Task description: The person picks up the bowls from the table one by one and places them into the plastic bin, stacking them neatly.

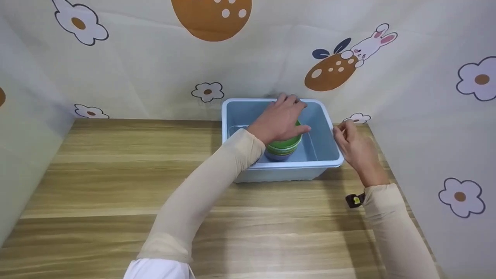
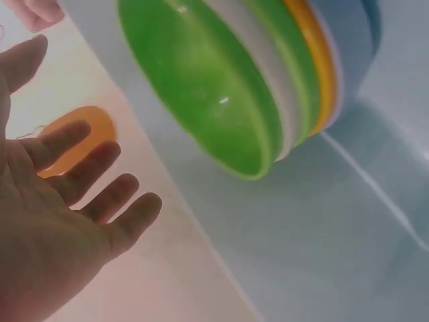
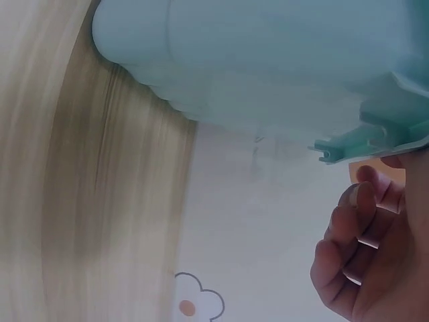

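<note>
A light-blue plastic bin (image 1: pixel 285 165) stands at the back of the wooden table. Inside it is a stack of nested bowls (image 1: pixel 282 150), the topmost green (image 2: pixel 194 87), with white, green, orange and bluish rims below. My left hand (image 1: pixel 281 118) hovers over the stack with its fingers spread. Seen from the left wrist, that hand's fingers (image 2: pixel 114 161) stand apart from the bowls, and the palm holds nothing. My right hand (image 1: pixel 356 147) is at the bin's right rim, its fingers loosely bent. In the right wrist view those fingers (image 3: pixel 345 225) hang just outside the rim's underside.
A pale cloth wall (image 1: pixel 147 69) printed with flowers and a rabbit rises right behind the bin. Another cloth wall (image 1: pixel 434 128) runs along the right side, close to my right arm. The wooden tabletop (image 1: pixel 116 174) extends left and in front of the bin.
</note>
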The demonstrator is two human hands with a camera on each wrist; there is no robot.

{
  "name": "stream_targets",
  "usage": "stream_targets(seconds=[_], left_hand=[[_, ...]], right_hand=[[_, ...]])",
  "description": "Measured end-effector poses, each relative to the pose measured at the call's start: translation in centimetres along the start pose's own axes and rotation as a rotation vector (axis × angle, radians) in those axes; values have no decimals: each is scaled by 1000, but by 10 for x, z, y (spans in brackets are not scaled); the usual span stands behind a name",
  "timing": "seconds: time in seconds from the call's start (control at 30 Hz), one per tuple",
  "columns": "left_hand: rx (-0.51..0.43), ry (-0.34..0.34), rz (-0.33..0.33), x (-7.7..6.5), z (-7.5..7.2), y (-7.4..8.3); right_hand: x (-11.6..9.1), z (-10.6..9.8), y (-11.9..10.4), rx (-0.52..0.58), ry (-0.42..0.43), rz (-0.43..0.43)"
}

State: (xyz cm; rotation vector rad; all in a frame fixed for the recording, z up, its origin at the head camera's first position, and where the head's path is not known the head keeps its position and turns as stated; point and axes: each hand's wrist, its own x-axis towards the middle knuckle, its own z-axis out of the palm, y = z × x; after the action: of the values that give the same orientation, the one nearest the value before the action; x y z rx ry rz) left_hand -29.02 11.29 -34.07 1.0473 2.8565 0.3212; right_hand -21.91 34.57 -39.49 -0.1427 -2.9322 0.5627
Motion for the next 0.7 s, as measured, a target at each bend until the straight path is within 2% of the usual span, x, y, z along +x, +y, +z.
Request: stream_targets(seconds=[0.23, 0.4, 0.53, 0.7], left_hand=[[29, 82, -33, -11, -30, 5], [75, 151, -51, -21, -46, 7], [94, 216, -67, -28, -50, 3], [102, 273, -85, -38, -49, -10]], right_hand=[[4, -5, -1, -77, 46, -60], [5, -10, -2, -138, 82, -91], [8, -12, -1, -140, 81, -105], [11, -14, 4, -131, 99, -139]])
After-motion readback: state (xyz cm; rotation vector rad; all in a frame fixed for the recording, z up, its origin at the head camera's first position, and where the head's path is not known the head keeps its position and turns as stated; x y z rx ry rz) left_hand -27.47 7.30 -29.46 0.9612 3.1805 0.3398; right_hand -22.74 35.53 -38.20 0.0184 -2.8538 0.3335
